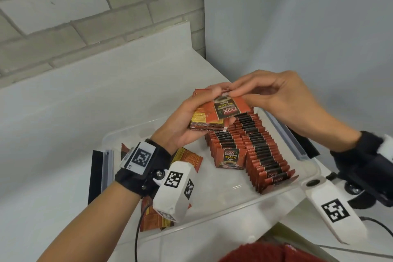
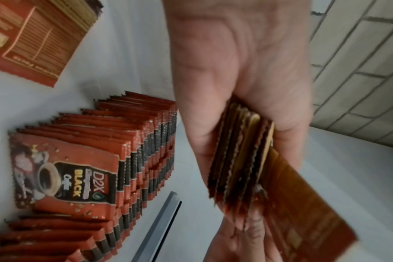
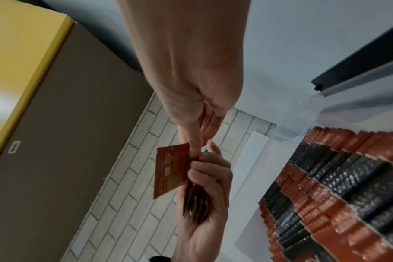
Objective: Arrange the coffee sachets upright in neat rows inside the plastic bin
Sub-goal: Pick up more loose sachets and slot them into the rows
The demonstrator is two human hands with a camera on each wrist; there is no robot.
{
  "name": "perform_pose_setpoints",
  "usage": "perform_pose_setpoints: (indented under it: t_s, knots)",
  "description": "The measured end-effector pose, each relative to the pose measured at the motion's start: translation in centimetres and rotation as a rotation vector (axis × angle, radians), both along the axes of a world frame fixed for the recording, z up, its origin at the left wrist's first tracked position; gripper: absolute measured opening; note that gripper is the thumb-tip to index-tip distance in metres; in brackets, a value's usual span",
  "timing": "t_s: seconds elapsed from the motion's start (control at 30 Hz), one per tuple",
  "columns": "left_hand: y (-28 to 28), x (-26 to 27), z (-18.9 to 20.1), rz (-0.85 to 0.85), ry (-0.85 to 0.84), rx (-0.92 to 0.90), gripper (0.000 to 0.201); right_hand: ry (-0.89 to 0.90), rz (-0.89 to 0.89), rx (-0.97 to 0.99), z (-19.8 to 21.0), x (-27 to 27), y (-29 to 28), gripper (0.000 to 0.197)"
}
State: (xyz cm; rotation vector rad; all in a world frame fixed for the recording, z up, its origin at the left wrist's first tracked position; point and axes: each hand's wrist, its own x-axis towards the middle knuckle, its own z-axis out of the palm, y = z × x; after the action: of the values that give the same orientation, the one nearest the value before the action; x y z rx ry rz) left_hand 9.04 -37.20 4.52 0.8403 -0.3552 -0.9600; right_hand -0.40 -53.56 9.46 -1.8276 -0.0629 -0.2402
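Note:
A clear plastic bin (image 1: 240, 204) holds red-and-black coffee sachets standing in rows (image 1: 251, 147) along its right side, also seen as rows (image 2: 132, 147) and rows (image 3: 339, 177). Above the bin my left hand (image 1: 191, 121) grips a stack of sachets (image 1: 207, 125), visible edge-on as a stack (image 2: 238, 159) and a stack (image 3: 195, 203). My right hand (image 1: 274, 93) pinches the top sachet (image 1: 229, 108) by its far edge, label up. That sachet (image 3: 171, 170) sticks out sideways from the stack.
Loose sachets (image 1: 187, 159) lie flat on the bin's left floor under my wrist. A grey-and-black bin lid (image 1: 100, 174) stands at the left, with a lid strip (image 1: 297, 142) on the right rim. Brick wall (image 1: 85, 17) behind; white counter (image 1: 63, 102) around.

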Motion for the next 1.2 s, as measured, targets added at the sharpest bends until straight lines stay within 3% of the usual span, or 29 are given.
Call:
perform_pose_setpoints:
  t_s: [0.13,0.2,0.33,0.4,0.47,0.7,0.83,0.9,1.07,1.2]
  knots:
    - [0.1,0.1,0.2,0.022,-0.028,0.040,0.029,0.010,0.009,-0.043,-0.5,-0.1,-0.1,0.021]
    - [0.1,0.1,0.2,0.048,-0.036,0.040,0.037,0.039,-0.016,0.009,-0.7,-0.1,-0.1,0.023]
    - [-0.2,0.2,0.3,0.235,-0.014,-0.003,0.026,0.182,-0.123,0.205,-0.6,-0.1,0.5,0.015]
    - [-0.2,0.3,0.4,0.295,-0.015,-0.040,0.026,0.325,-0.062,0.262,-1.0,-0.3,0.8,0.046]
    - [-0.2,0.3,0.3,0.322,-0.020,-0.056,0.027,0.420,-0.027,0.199,-1.6,-0.5,1.6,0.061]
    - [-0.4,0.1,0.3,0.336,-0.032,-0.082,0.031,0.445,-0.081,0.396,-1.9,0.1,1.9,0.033]
    - [-0.3,0.4,0.3,0.385,0.018,-0.074,0.027,0.461,-0.037,0.456,-1.4,-0.7,0.7,0.030]
    - [-0.2,0.6,0.3,0.407,0.035,-0.079,0.023,0.471,0.032,0.314,-1.4,-1.4,0.3,0.027]
    - [-0.1,0.7,0.3,0.411,0.060,-0.094,0.018,0.382,0.316,-0.397,-3.0,-2.9,1.2,0.008]
    - [-0.1,0.6,0.2,0.412,0.051,-0.073,0.022,0.264,0.316,-0.706,-4.6,-3.1,2.0,0.012]
